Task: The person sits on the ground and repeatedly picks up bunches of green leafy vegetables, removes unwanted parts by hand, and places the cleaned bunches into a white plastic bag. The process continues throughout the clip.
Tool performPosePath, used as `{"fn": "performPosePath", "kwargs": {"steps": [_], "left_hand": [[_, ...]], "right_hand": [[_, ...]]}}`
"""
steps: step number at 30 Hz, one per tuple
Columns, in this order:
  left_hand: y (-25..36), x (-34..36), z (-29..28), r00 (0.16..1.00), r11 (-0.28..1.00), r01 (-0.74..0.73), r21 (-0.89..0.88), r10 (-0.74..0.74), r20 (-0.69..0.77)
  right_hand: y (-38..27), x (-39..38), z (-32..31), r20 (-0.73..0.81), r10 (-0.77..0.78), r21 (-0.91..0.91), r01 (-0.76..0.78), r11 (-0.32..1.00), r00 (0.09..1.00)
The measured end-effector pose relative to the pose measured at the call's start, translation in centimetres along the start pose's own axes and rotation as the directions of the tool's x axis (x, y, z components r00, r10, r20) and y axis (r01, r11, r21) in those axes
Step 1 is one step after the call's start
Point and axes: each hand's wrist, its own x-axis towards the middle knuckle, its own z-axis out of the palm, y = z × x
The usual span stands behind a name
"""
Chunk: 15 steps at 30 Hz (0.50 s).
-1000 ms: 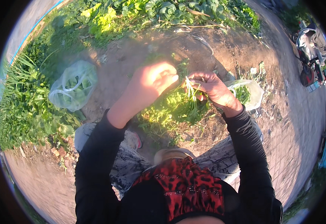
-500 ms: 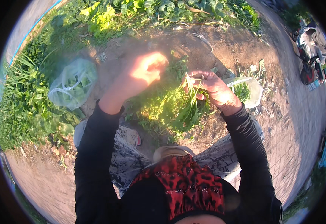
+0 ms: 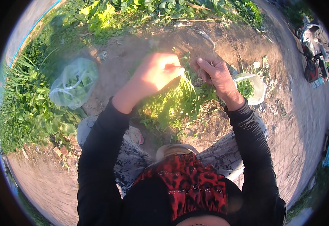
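Note:
My left hand (image 3: 158,73) is closed, pinching the pale stem ends of a small bunch of leafy greens (image 3: 190,88). The stems and leaves hang down from its fingertips, over a loose heap of greens (image 3: 162,113) on the ground between my legs. Just right of the bunch is my right hand (image 3: 219,77), thumb stretched out and apart from the bent fingers. Nothing shows in its grasp, though the fingertips are somewhat blurred. Sunlight washes out much of the left hand.
A clear plastic bag of greens (image 3: 74,84) lies at the left, beside growing plants (image 3: 32,109). Behind my right wrist, a white bag (image 3: 258,90) with greens lies open. Leafy crops (image 3: 168,9) line the far side. A parked vehicle (image 3: 315,49) stands far right on paving.
The bunch of greens has passed from my right hand to my left. My left hand has moved right, and my right hand has let go and spread its thumb.

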Motion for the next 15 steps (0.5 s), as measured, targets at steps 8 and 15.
{"fn": "performPosePath", "kwargs": {"steps": [8, 15], "left_hand": [[0.1, 1.2, 0.6, 0.999, 0.995, 0.037, -0.093, -0.04, -0.023], [0.1, 1.8, 0.3, 0.952, 0.786, 0.163, -0.597, -0.284, -0.113]], "right_hand": [[-1.0, -0.8, 1.2, 0.213, -0.202, 0.107, 0.183, 0.977, 0.956], [0.1, -0.5, -0.4, 0.183, 0.042, 0.442, -0.12, 0.889, 0.982]]}}
